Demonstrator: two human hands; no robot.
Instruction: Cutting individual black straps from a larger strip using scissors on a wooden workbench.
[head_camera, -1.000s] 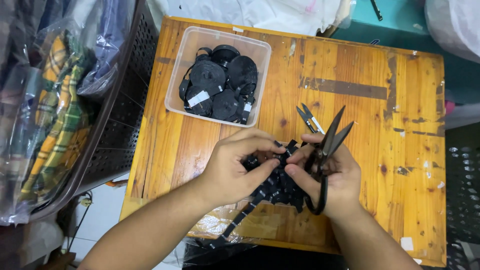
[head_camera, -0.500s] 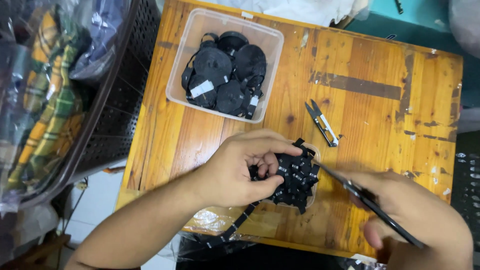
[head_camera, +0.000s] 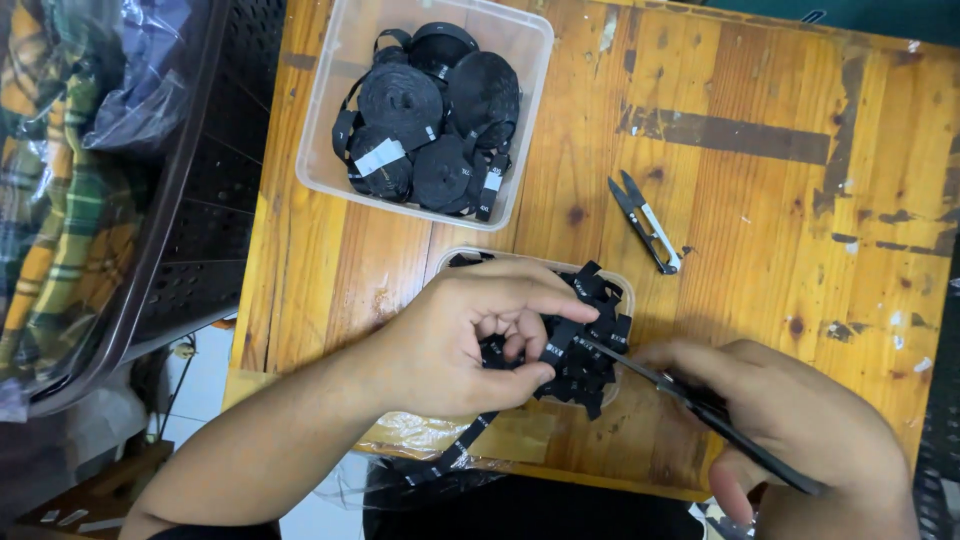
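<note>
Item: black label ribbon (head_camera: 455, 455), running from below the near edge of the wooden table (head_camera: 780, 250) up into my left hand (head_camera: 470, 340). Fingers closed, pinching the ribbon over the small clear tub (head_camera: 610, 285) of cut black pieces at the near edge.

Item: scissors (head_camera: 700, 405). A second ago they sat upright in my right hand (head_camera: 800, 440), which had pulled back half a second ago; now the blades lie level, tips at the pinched ribbon. I judge a cut is lined up. Right hand clamped round the handles.

Item: thread snips (head_camera: 645, 225), mid-table, untouched. Large tub (head_camera: 330, 150) of ribbon rolls, far left corner.
</note>
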